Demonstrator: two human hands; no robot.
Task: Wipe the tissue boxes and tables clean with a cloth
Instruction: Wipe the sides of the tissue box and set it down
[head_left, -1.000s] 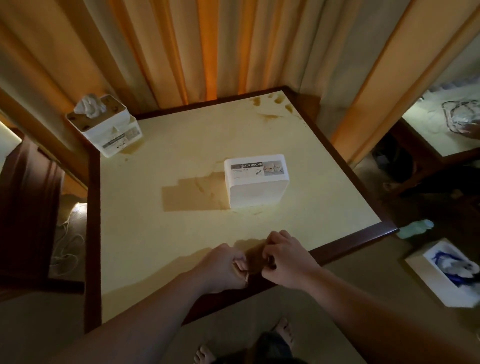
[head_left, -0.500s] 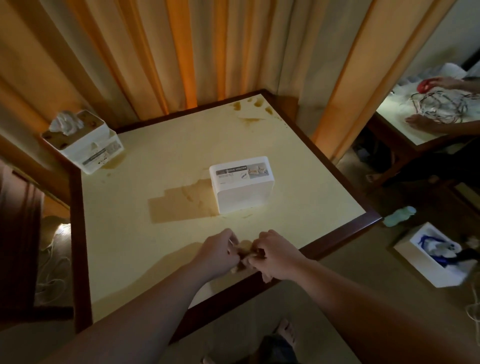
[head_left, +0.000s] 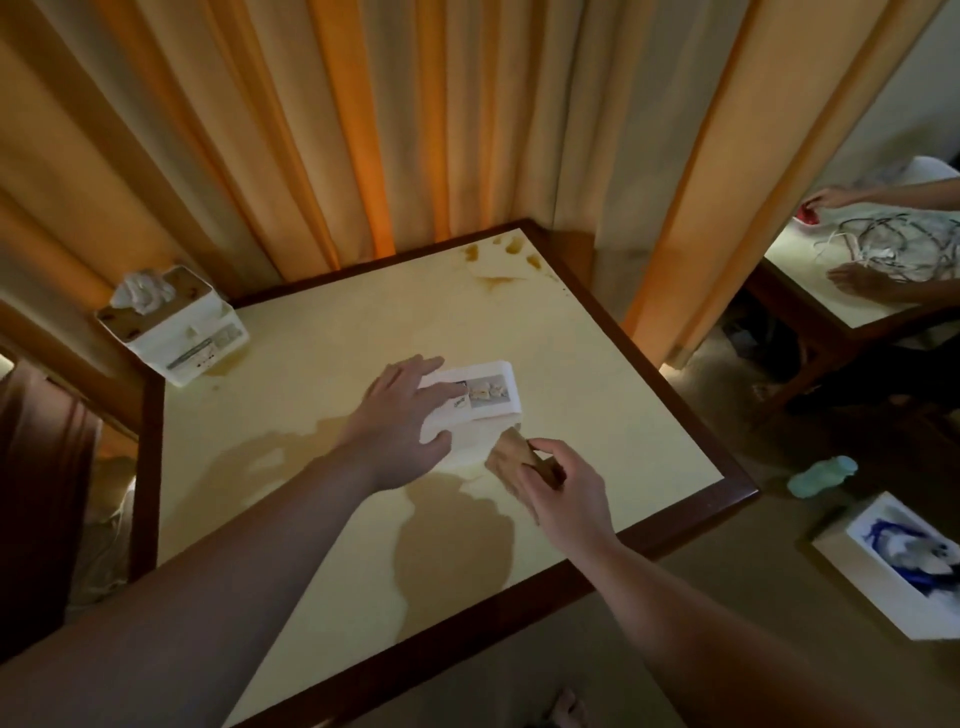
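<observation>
A white tissue box (head_left: 488, 392) stands in the middle of the cream table (head_left: 597, 395). My left hand (head_left: 402, 415) lies flat on its top and left side, holding it. My right hand (head_left: 563, 486) grips a small brown cloth (head_left: 511, 457) pressed against the box's near face. A second white tissue box (head_left: 174, 325) with a tissue sticking out sits at the table's far left corner. Brown stains (head_left: 498, 265) mark the table's far corner.
Orange curtains (head_left: 415, 130) hang behind the table. At the right stands another table (head_left: 810, 260) where another person's hands handle cables. On the floor at the right lie a teal bottle (head_left: 821, 475) and a white box (head_left: 893, 566). A dark chair (head_left: 41, 467) stands at the left.
Both hands left the table's near edge and moved forward. The left hand came down on the middle tissue box, and the right hand brought the cloth against its near face.
</observation>
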